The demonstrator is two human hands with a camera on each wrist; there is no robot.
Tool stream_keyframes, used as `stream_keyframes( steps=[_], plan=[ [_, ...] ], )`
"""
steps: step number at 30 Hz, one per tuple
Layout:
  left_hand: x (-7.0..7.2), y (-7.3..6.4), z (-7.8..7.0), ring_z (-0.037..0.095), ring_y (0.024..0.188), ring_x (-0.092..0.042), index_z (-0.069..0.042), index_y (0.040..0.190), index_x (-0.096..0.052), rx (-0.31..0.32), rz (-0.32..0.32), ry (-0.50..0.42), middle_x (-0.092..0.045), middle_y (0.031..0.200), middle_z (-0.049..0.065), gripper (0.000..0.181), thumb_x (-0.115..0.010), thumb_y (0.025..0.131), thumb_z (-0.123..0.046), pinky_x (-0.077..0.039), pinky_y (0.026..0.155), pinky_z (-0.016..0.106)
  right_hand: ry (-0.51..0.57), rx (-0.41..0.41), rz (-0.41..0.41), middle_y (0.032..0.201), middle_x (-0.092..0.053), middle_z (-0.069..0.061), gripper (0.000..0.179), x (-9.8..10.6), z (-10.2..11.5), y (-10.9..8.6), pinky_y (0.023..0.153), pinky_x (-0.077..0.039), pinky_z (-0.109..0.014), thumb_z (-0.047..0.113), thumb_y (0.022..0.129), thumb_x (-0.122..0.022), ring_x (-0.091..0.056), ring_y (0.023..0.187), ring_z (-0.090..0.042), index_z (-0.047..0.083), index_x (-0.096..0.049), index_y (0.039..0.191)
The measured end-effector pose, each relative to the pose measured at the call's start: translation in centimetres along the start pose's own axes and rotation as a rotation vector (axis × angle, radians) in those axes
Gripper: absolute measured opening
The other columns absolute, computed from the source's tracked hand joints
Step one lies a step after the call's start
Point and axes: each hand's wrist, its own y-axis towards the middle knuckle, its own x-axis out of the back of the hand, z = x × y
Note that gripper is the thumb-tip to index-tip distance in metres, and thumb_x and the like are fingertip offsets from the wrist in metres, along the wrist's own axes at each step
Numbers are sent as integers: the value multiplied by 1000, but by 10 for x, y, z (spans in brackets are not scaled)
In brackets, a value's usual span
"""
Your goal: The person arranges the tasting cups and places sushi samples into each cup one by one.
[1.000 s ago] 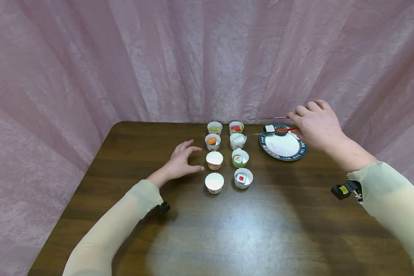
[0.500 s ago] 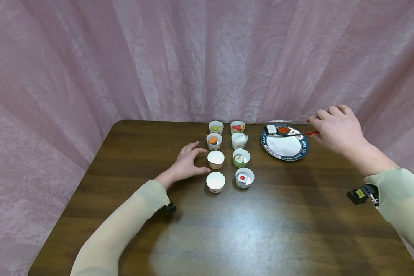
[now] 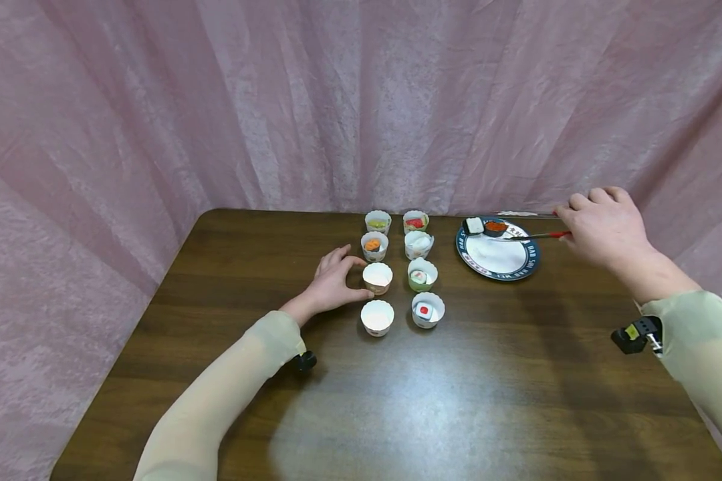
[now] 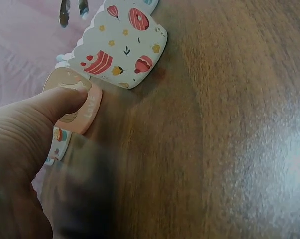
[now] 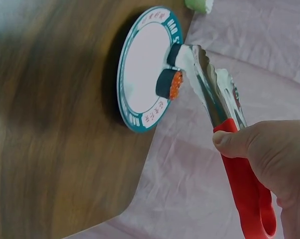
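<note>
My left hand [image 3: 332,284] holds a paper cup [image 3: 377,274] with thumb and fingers on either side of its wall. In the left wrist view, the thumb lies against this orange cup [image 4: 94,102]. My right hand [image 3: 608,226] grips metal food tongs with red handles [image 5: 244,186]. The tongs' arms stand apart, above the far side of a blue-rimmed white plate [image 3: 498,259]. On the plate sit a sushi piece with white top and black wrap [image 3: 474,226] and one with orange roe [image 3: 495,228]. Nothing shows between the tongs' tips.
Several more paper cups stand in two columns. The front-left cup [image 3: 377,317] looks empty; beside it a cup [image 3: 428,321] holds a white piece with a red centre. An orange-topped piece [image 3: 372,245] sits in another. A pink curtain [image 3: 361,107] hangs behind the wooden table [image 3: 487,387].
My left hand has moved right, from beside the cups onto the third cup of the left column. My right hand has drawn the tongs right, with the tips now over the plate.
</note>
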Motion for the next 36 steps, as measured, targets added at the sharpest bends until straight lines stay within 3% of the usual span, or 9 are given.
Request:
stream_keyframes(
  steps=[16,25,32,36],
  plan=[
    [-10,6,-2,38,154,-9,-20,136,-58,-2,-12,18,-19,168,13,71,-84,79,-53,-2,121,59,-37,-39,63,90,-59,-17,23,-20,-8,15,90,-35,-66,15,79,-80,-53,96,-45,2,-72,96],
    [-12,7,-6,36,154,-7,-20,139,-55,5,1,60,-17,169,11,75,-83,80,-56,-1,122,56,-27,-57,97,92,-60,-19,19,-24,-6,24,90,-35,-67,14,79,-76,-52,97,-47,2,-73,94],
    [-16,8,-8,39,154,-7,-20,136,-58,9,-26,63,-14,169,14,74,-85,78,-57,-2,121,60,-29,-57,126,99,-62,-20,24,-25,-7,29,88,-35,-64,13,79,-77,-52,101,-45,1,-72,99],
    [-17,10,-9,40,154,-4,-22,134,-58,10,-34,59,-11,169,15,73,-85,77,-59,0,120,62,-47,-60,152,95,-62,-17,17,-25,-5,33,88,-36,-63,10,83,-72,-52,100,-44,2,-73,97]
  ],
)
